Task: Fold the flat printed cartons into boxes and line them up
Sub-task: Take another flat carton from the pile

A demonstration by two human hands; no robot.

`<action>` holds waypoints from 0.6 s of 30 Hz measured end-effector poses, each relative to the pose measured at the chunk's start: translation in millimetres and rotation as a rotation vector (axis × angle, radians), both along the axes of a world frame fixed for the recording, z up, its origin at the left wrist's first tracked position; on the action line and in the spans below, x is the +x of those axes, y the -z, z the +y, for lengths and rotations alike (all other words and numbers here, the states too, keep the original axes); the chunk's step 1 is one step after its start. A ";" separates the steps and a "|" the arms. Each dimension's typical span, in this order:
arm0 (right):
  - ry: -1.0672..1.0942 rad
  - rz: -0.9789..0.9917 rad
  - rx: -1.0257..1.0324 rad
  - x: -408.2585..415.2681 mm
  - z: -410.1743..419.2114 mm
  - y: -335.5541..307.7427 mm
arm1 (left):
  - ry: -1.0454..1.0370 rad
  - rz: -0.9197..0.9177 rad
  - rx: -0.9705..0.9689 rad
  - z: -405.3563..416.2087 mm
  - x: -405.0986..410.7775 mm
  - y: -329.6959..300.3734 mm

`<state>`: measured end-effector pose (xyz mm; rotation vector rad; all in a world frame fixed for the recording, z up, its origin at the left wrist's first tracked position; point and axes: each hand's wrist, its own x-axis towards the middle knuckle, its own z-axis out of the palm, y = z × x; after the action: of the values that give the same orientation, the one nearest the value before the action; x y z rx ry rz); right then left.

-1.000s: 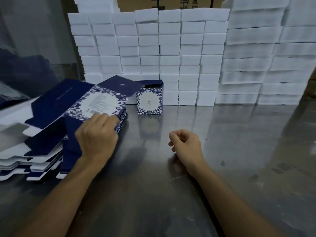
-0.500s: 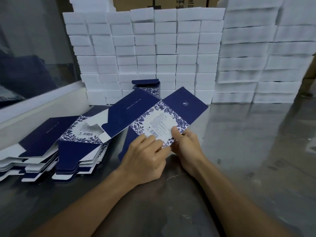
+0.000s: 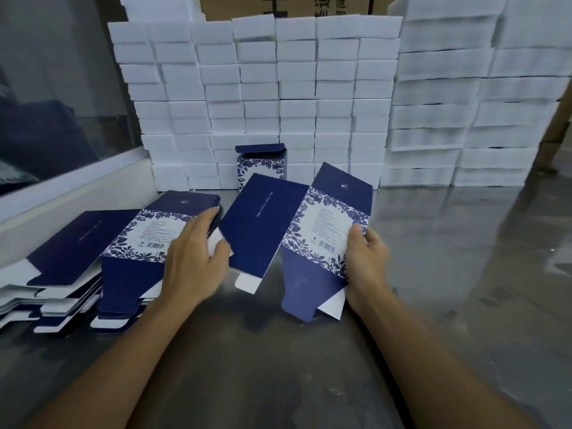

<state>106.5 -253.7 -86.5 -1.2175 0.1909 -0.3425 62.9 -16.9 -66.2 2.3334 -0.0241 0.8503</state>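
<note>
I hold a flat navy carton (image 3: pixel 294 233) with a white, blue-flowered label panel above the steel table. My right hand (image 3: pixel 365 258) grips its right edge, thumb on the label. My left hand (image 3: pixel 198 258) pinches a white flap at the carton's left edge. A stack of flat cartons (image 3: pixel 102 258) lies at the left, partly behind my left hand. One folded box (image 3: pixel 261 167), lid flap up, stands at the back against the white blocks; the held carton hides its lower part.
A wall of stacked white foam blocks (image 3: pixel 309 103) runs along the back and right. A white ledge (image 3: pixel 71 184) under a glass pane borders the left. Brown cardboard shows above the blocks. The steel table (image 3: pixel 448 274) stretches out to the right.
The carton came off the left stack and moved to the centre. My hands have spread apart to its two edges, and the carton has turned more upright.
</note>
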 end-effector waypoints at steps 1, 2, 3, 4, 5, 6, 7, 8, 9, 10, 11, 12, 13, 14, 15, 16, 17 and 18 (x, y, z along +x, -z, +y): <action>-0.009 0.003 -0.013 0.2 -0.2 -0.1 | 0.030 0.039 -0.078 0.0 1.9 2.2; -0.021 0.008 -0.020 0.3 -0.4 -0.5 | 0.070 0.084 -0.158 0.3 4.5 4.8; -0.035 0.017 -0.019 0.4 -1.1 -0.9 | 0.120 0.134 -0.224 -0.6 5.0 5.6; -0.044 0.029 -0.011 0.3 -2.5 -1.5 | 0.169 0.161 -0.272 -1.4 6.5 6.8; -0.050 0.042 -0.002 0.3 -4.4 -2.2 | 0.197 0.180 -0.300 -2.2 6.5 6.8; -0.053 0.054 0.006 0.4 -6.3 -3.0 | 0.206 0.174 -0.306 -1.5 7.6 8.2; -0.057 0.065 0.007 0.5 -8.2 -3.6 | 0.187 0.177 -0.286 -1.2 7.1 7.7; -0.058 0.079 0.001 0.4 -9.7 -4.4 | 0.163 0.171 -0.246 0.1 7.9 8.0; -0.058 0.087 -0.008 0.2 -10.9 -5.3 | 0.142 0.158 -0.184 0.0 7.3 7.5; -0.059 0.085 -0.012 -0.2 -11.4 -6.5 | 0.140 0.131 -0.104 0.5 8.2 8.3; -0.067 0.072 -0.014 -1.1 -11.0 -8.0 | 0.137 0.115 -0.040 -2.2 7.2 7.1; -0.083 0.044 -0.015 -2.3 -9.9 -9.7 | 0.142 0.099 -0.016 -5.0 6.9 6.5; -0.107 0.002 -0.013 -3.0 -8.4 -11.1 | 0.148 0.102 -0.041 -8.7 5.3 4.6; -0.136 -0.049 -0.010 -3.1 -6.5 -12.3 | 0.164 0.092 -0.092 -12.3 4.8 3.3; -0.167 -0.103 -0.013 -2.9 -4.2 -12.8 | 0.182 0.107 -0.161 -16.6 0.8 0.0; -0.202 -0.165 -0.028 -3.0 -1.4 -13.4 | 0.218 0.121 -0.221 -18.8 0.7 0.1; -0.236 -0.231 -0.059 -3.1 1.9 -13.9 | 0.266 0.159 -0.303 -23.5 -1.1 -4.1; -0.264 -0.291 -0.100 -4.0 5.4 -14.5 | 0.331 0.180 -0.392 -26.3 -0.1 -3.6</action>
<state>102.5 -248.4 -72.0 -1.2590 -0.2387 -0.2969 62.9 -43.2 -62.7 1.9549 -0.1490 0.4332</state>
